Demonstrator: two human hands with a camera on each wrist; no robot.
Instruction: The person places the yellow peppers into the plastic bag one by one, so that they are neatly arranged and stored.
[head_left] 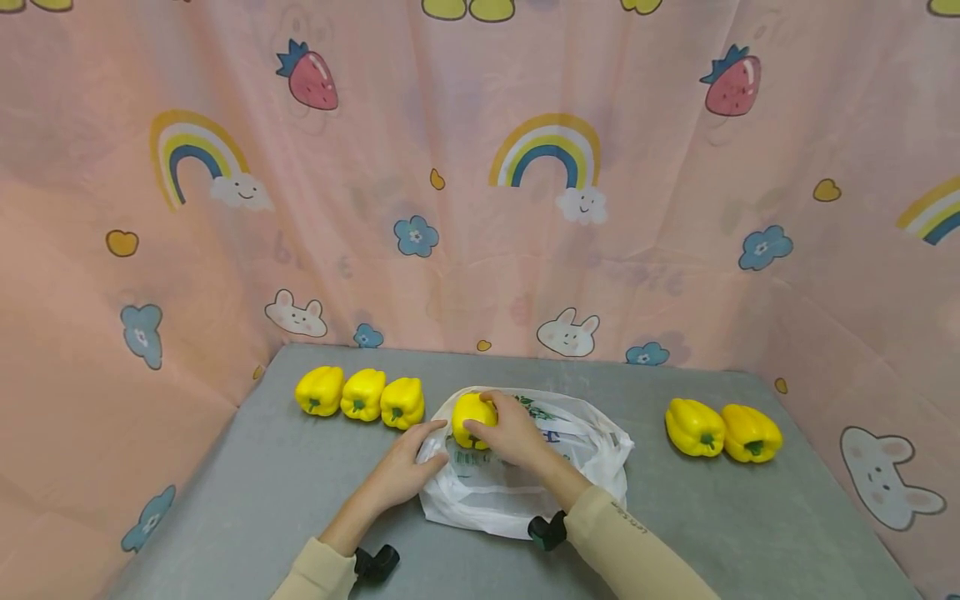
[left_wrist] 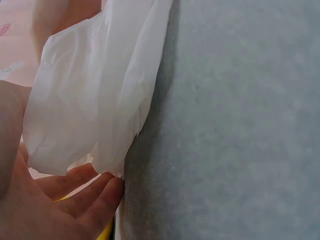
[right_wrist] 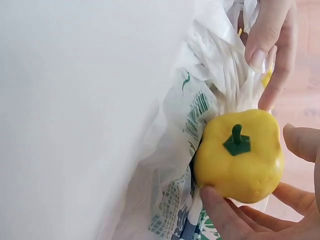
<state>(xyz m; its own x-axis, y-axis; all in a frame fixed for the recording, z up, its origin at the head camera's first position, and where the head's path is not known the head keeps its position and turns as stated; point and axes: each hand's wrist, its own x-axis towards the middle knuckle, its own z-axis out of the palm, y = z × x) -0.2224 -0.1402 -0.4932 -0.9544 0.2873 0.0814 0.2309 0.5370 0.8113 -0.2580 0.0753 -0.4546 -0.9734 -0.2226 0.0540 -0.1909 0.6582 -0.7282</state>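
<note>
A yellow bell pepper point(head_left: 467, 413) with a green stem is held in my right hand point(head_left: 513, 429), thumb and fingers spread around its sides. It sits at the left part of the mouth of a white plastic bag point(head_left: 517, 500) with green print. In the right wrist view the pepper point(right_wrist: 245, 165) shows its stem side, beside the crumpled bag point(right_wrist: 175, 150). My left hand point(head_left: 401, 471) holds the bag's left edge, thumb on the near side and some fingers behind the plastic. The left wrist view shows its fingers point(left_wrist: 102, 200) at the bag's edge.
Three yellow bell peppers point(head_left: 363, 395) stand in a row at the back left of the grey table point(head_left: 300, 483). Two more peppers point(head_left: 723, 430) lie side by side at the right. A pink patterned curtain point(head_left: 450, 292) encloses the back and sides.
</note>
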